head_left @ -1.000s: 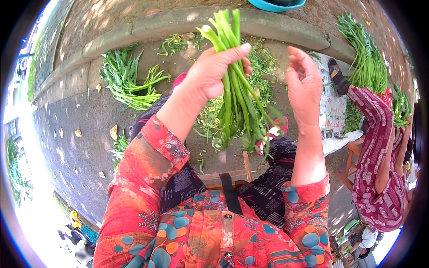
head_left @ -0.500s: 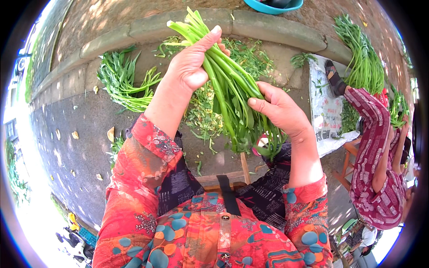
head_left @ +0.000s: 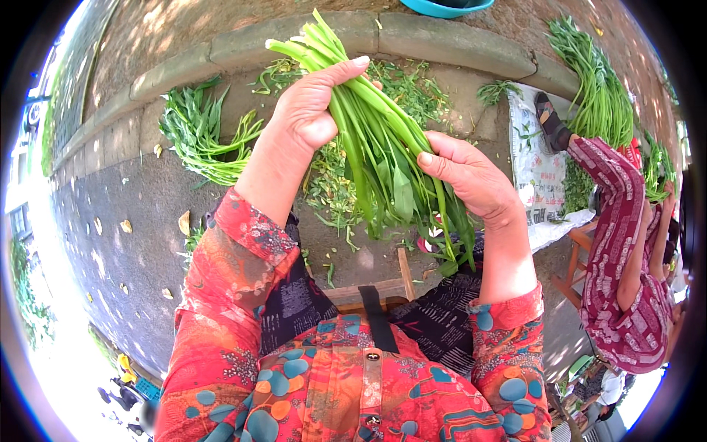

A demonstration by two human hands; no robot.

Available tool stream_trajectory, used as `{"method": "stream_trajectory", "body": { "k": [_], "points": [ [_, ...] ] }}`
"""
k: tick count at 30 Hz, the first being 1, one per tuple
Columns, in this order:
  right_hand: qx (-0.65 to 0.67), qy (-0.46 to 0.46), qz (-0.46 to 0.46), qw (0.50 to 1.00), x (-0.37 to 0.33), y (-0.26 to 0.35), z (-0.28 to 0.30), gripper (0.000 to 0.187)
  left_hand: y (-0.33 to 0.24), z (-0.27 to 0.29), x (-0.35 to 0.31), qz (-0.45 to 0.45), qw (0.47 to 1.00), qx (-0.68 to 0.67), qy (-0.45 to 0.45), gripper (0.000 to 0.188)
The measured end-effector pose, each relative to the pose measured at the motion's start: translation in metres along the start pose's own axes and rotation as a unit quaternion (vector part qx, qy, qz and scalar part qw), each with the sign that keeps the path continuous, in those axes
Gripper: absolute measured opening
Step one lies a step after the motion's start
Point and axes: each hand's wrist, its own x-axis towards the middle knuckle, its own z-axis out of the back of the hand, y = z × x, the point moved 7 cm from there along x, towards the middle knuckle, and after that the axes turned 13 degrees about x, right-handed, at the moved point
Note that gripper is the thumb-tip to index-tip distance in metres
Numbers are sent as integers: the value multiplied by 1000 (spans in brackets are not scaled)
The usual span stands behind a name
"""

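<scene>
My left hand [head_left: 313, 110] is closed around the stalk end of a bunch of long green leafy stems [head_left: 379, 144], held up in front of me. My right hand [head_left: 468, 177] grips the same bunch lower down, fingers wrapped on the leafy part. The stems point up and away to the left; the leaves hang down toward my lap. Both sleeves are red with a flower pattern.
A pile of loose greens [head_left: 199, 132] lies on the ground at left, trimmings [head_left: 335, 184] are scattered below my hands. Another person in a dark red patterned sleeve [head_left: 626, 243] sits at right beside more greens [head_left: 593, 81] and a white sack [head_left: 537, 162]. A stone kerb [head_left: 442, 33] and a blue basin [head_left: 445, 7] lie ahead.
My right hand, open and apart a second ago, has come in and closed on the bunch. The bunch has tilted so its stalks point up-left.
</scene>
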Motion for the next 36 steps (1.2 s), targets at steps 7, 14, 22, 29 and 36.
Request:
{"method": "stream_trajectory", "body": {
  "k": [7, 14, 22, 29, 36],
  "points": [
    [19, -5, 4, 1000, 2, 1, -1, 35, 2, -9, 0, -8, 999, -41, 1, 26],
    [-96, -86, 49, 991, 9, 2, 8, 38, -4, -4, -3, -41, 998, -29, -33, 26],
    [-241, -328, 276, 871, -6, 36, 39, 16, -16, 23, 3, -79, 991, -31, -104, 27],
    [-124, -280, 231, 924, 2, 26, 30, 15, -28, 38, -1, -109, 977, -66, -172, 27],
    [-273, -236, 189, 913, 12, 13, 23, 22, -19, 39, 6, -93, 974, -73, -194, 25]
  ]
}}
